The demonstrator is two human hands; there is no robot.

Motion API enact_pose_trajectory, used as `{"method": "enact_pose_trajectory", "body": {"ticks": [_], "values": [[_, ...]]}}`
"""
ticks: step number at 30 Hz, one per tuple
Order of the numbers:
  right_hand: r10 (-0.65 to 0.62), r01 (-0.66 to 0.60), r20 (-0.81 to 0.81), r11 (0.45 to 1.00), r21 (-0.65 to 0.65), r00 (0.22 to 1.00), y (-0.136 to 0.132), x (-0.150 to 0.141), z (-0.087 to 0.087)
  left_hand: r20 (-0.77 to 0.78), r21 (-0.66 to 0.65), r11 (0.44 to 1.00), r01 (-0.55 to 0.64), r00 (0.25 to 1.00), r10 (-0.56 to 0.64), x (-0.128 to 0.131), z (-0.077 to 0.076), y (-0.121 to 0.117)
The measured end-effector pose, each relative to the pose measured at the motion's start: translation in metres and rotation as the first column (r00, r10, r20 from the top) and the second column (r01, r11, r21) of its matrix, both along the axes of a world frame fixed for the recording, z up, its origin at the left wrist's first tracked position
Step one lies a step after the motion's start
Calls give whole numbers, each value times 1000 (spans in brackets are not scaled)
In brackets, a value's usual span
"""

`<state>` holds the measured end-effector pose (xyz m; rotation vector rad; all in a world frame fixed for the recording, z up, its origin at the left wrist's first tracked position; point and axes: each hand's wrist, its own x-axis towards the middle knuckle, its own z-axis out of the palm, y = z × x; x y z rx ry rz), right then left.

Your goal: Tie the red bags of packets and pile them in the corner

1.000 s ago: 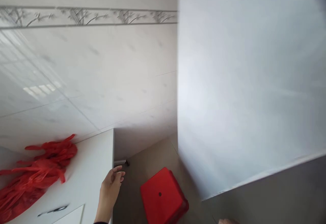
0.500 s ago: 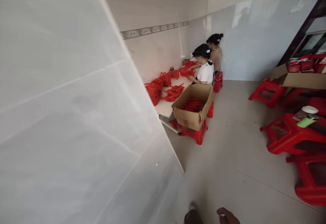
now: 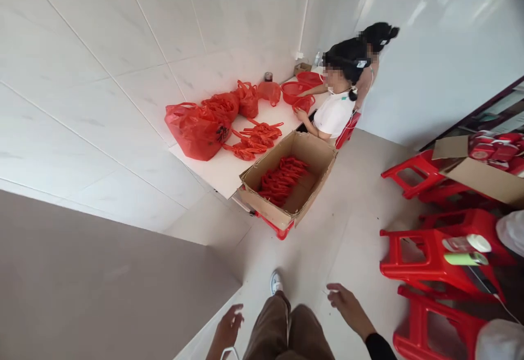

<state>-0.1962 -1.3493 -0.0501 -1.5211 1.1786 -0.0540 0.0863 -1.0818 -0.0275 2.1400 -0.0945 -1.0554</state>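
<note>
At the bottom of the view my left hand point(image 3: 228, 326) hangs by my leg, close to the grey wall end, its fingers loosely apart and holding nothing. My right hand point(image 3: 347, 306) is out over the floor on the other side, fingers partly stretched, also with nothing in it. Ahead stands an open cardboard box point(image 3: 268, 213) on a red stool, with rows of red bundles point(image 3: 282, 180) inside. Beside it a white table point(image 3: 223, 177) bears full red plastic bags point(image 3: 200, 133) and a pile of flattened red bags point(image 3: 257, 140). Neither hand touches any of these.
Two people sit along the table; the nearer, in a white shirt point(image 3: 333, 113), handles a red bag by red basins point(image 3: 291, 91). Red stools point(image 3: 434, 251) line the right, bearing a green bottle point(image 3: 464, 259) and a box of red packets point(image 3: 487, 177). A wall corner point(image 3: 123, 261) juts in at left.
My view has moved forward past the wall edge, so the table and box look nearer. My left hand has come into view, and more of my right hand shows.
</note>
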Motion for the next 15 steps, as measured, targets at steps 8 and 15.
{"method": "enact_pose_trajectory", "body": {"ticks": [8, 15], "values": [[169, -184, 200, 981, 55, 965, -180, 152, 65, -77, -174, 946, -273, 962, 263, 57, 24, -84], [552, -558, 80, 821, 126, 830, -299, 326, 14, -282, -266, 740, -617, 784, 552, 49, 43, -196]]}}
